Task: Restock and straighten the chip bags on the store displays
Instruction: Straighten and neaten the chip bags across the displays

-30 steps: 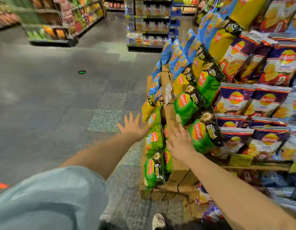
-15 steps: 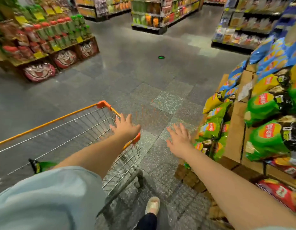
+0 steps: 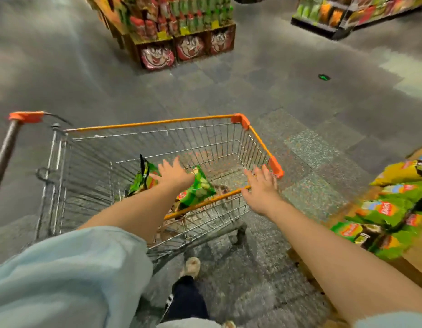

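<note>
Chip bags (image 3: 197, 189) in wire cart (image 3: 158, 123), left hand (image 3: 173, 174) and right hand (image 3: 261, 189) spread empty above.

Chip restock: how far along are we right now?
Done: the display at right already carries rows of green and yellow bags. In hand: nothing; the left hand reaches open over the green bags in the cart, the right hand is open at its rim. Left: shelve those cart bags.

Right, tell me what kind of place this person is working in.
A supermarket or large grocery store, most likely. A wire shopping cart with green chip bags in it stands on a tiled aisle floor, a chip display sits at the right, and more stocked shelves and a stacked product stand fill the background.
</note>
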`<control>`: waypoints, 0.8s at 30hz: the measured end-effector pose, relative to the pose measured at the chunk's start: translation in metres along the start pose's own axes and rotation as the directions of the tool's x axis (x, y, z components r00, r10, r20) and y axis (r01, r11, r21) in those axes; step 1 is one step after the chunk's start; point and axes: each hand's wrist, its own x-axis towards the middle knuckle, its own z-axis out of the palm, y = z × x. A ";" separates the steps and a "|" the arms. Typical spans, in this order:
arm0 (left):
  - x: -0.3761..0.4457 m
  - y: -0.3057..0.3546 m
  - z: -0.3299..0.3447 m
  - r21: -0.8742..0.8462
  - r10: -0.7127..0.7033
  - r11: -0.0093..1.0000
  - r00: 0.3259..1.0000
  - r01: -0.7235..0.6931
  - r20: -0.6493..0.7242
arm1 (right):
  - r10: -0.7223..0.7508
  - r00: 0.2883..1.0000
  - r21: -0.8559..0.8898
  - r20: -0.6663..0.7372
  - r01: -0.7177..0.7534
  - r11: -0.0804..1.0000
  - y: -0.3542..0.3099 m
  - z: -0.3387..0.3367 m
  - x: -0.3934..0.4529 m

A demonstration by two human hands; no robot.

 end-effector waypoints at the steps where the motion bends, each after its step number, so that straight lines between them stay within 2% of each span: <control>1: 0.008 -0.016 -0.004 -0.023 -0.039 0.999 0.999 0.039 0.002 | -0.021 1.000 -0.012 -0.001 0.021 1.000 -0.012 0.001 0.009; 7: 0.054 -0.085 -0.022 -0.073 -0.192 0.978 0.981 0.193 0.032 | -0.127 0.991 -0.118 0.045 0.132 0.984 -0.083 0.017 0.062; 15: 0.121 -0.132 -0.023 -0.158 -0.250 0.948 0.955 0.275 0.162 | -0.210 0.966 -0.216 0.149 0.239 0.947 -0.149 0.040 0.133; 24: 0.199 -0.153 0.003 -0.060 -0.178 0.979 0.961 0.195 0.213 | -0.132 0.966 -0.188 0.221 0.175 0.966 -0.162 0.090 0.219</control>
